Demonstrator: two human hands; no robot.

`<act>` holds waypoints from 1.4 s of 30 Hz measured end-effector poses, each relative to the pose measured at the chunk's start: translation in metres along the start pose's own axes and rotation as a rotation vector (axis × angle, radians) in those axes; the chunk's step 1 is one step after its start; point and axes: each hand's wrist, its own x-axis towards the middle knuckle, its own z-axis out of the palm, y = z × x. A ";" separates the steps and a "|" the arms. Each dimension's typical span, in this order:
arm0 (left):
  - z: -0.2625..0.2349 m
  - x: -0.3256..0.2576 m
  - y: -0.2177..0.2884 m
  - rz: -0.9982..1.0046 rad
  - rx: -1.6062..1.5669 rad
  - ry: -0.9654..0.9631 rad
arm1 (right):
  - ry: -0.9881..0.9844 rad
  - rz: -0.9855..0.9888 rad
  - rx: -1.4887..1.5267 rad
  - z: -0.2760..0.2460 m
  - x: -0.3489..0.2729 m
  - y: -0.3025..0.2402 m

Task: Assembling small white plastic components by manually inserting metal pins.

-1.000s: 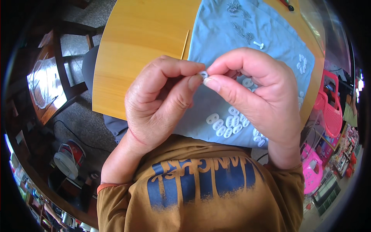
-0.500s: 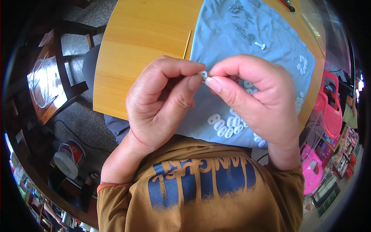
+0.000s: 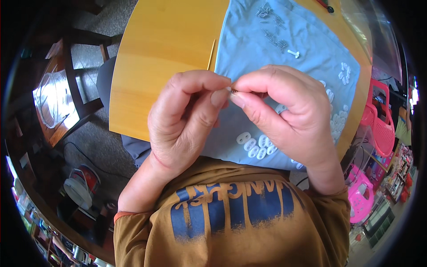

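My left hand [image 3: 187,115] is closed in a pinch, with a small white plastic piece [image 3: 228,88] between thumb and forefinger. The fingers hide most of that piece. Facing it, my right hand [image 3: 289,111] pinches a tiny dark part that looks like a metal spring [image 3: 233,91]. The fingertips of both hands nearly meet above the blue cloth [image 3: 240,49]. Below my right hand lie several white oval pieces with two holes [image 3: 251,144], some hidden by the hand. Farther back are heaps of small metal springs [image 3: 275,40] and a white T-shaped plastic piece [image 3: 293,54].
The cloth covers the right part of a yellow wooden table [image 3: 164,44]. A thin wooden stick [image 3: 211,54] lies beside the cloth's left edge. More small white pieces [image 3: 344,73] sit at the far right. Pink plastic baskets [image 3: 380,115] stand beyond the table.
The white piece showed a ring-like opening between the fingertips; now the fingers cover more of it, and a dark bit shows at the right fingertips. The view has shifted slightly.
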 end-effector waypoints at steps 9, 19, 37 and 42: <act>-0.005 0.001 0.002 -0.139 -0.275 -0.072 | 0.086 -0.091 -0.033 -0.003 -0.002 -0.001; -0.002 -0.001 -0.003 -0.125 -0.209 -0.054 | 0.033 0.023 0.040 -0.002 -0.001 -0.002; 0.000 0.003 -0.006 -0.122 -0.236 0.078 | -0.149 0.015 -0.338 -0.046 -0.047 0.018; 0.003 0.003 -0.006 -0.109 -0.197 0.075 | -0.179 0.006 -0.401 -0.044 -0.051 0.024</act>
